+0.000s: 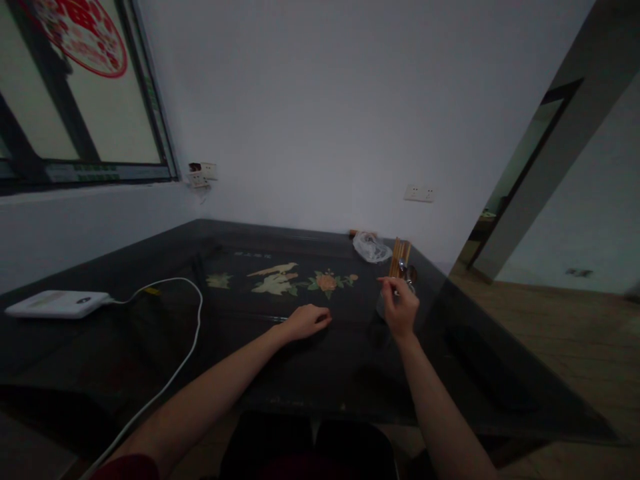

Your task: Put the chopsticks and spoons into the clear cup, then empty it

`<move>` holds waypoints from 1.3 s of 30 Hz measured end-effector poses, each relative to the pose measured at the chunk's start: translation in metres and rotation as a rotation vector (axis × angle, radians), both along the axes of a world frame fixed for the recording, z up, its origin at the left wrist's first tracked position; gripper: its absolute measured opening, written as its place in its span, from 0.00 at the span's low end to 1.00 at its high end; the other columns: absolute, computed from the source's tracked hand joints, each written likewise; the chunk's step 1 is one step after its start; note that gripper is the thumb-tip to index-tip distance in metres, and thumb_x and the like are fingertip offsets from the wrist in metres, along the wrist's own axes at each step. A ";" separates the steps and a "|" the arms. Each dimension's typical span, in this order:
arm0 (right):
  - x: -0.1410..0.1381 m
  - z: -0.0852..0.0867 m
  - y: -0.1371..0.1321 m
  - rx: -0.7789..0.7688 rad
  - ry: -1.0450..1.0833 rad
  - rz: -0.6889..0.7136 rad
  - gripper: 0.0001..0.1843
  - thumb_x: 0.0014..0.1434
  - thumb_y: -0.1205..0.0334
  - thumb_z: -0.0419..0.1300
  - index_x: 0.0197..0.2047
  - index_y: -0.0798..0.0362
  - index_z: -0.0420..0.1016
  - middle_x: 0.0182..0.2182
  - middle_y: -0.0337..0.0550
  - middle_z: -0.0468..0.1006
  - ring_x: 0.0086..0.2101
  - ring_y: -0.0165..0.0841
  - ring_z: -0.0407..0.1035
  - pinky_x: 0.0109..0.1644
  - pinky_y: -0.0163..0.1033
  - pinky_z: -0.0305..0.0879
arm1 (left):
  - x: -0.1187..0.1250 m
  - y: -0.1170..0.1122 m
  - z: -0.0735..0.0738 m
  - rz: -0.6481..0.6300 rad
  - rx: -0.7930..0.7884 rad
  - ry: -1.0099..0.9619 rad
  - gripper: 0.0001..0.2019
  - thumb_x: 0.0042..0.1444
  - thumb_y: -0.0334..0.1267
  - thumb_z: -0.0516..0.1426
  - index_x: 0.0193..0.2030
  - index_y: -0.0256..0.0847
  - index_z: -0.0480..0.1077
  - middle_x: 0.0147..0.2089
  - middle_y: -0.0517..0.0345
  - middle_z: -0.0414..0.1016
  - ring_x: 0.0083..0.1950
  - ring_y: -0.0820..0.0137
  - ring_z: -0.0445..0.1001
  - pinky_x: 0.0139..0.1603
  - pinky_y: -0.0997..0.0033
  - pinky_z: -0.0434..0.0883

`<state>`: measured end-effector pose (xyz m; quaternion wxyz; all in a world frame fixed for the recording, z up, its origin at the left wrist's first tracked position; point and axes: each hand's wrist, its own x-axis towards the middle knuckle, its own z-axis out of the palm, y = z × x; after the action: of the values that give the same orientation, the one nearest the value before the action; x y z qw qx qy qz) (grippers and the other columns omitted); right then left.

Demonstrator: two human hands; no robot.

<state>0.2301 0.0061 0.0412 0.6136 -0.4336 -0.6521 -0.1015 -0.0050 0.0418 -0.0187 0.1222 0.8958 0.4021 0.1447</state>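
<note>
My left hand (306, 321) rests on the dark table with its fingers curled in, and nothing shows in them. To the right, my right hand (401, 308) is raised with thumb and fingers pinched together. Whatever is between those fingertips, if anything, is too small to make out. Right behind this hand stands a clear holder (381, 307), partly hidden by it. Wooden chopsticks (396, 257) and metal spoons (411, 273) stick up out of the holder. Whether my hand touches the holder cannot be told.
A crumpled clear plastic bag (371, 247) lies by the wall. On the left is a white power bank (60, 304) with a white cable (199, 320) running toward me. A black elongated object (490, 367) lies at the right. The dark table (300, 363) has a bird-and-flower picture.
</note>
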 end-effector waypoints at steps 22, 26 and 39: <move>0.090 -0.053 0.066 -0.423 1.246 0.090 0.18 0.55 0.47 0.54 0.32 0.55 0.72 0.21 0.36 0.72 0.22 0.27 0.65 0.26 0.33 0.57 | -0.002 0.000 0.001 -0.024 -0.044 -0.043 0.12 0.61 0.43 0.49 0.37 0.43 0.71 0.31 0.60 0.74 0.31 0.72 0.70 0.30 0.77 0.58; 0.089 -0.065 0.074 -0.529 1.267 0.096 0.15 0.56 0.50 0.55 0.30 0.54 0.72 0.18 0.34 0.73 0.21 0.28 0.66 0.25 0.33 0.60 | -0.002 -0.001 0.003 -0.021 -0.046 -0.036 0.12 0.61 0.43 0.49 0.36 0.42 0.71 0.30 0.60 0.74 0.30 0.72 0.70 0.29 0.77 0.58; 0.078 -0.073 0.083 -0.591 1.369 0.086 0.11 0.56 0.56 0.57 0.34 0.55 0.76 0.22 0.36 0.77 0.27 0.30 0.73 0.30 0.31 0.70 | 0.000 -0.002 0.005 -0.029 -0.043 -0.017 0.13 0.61 0.43 0.48 0.37 0.42 0.70 0.31 0.59 0.74 0.31 0.72 0.70 0.30 0.77 0.59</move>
<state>0.3081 0.0888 -0.0320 0.7436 -0.5208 -0.1410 0.3950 -0.0049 0.0395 -0.0136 0.1468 0.8974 0.3912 0.1416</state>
